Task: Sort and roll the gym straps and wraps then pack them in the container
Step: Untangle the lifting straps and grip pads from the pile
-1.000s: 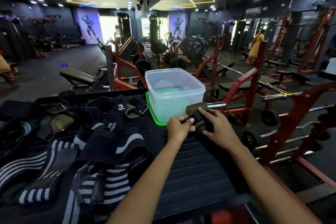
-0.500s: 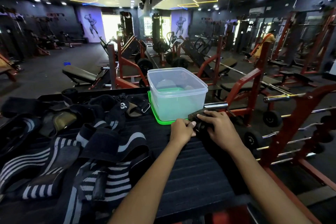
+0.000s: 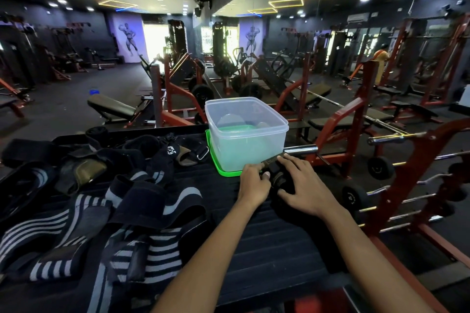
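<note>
Both hands grasp a dark strap (image 3: 276, 173) near the bench top's (image 3: 254, 249) far right corner: left hand (image 3: 253, 180) pinching it, right hand (image 3: 297, 183) curled over. Its olive end points away toward the clear container (image 3: 245, 134), long axis running near to far.

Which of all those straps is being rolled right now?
The dark strap with the olive end, pinched between both hands beside the clear plastic container; the others lie untouched in the pile.
</note>
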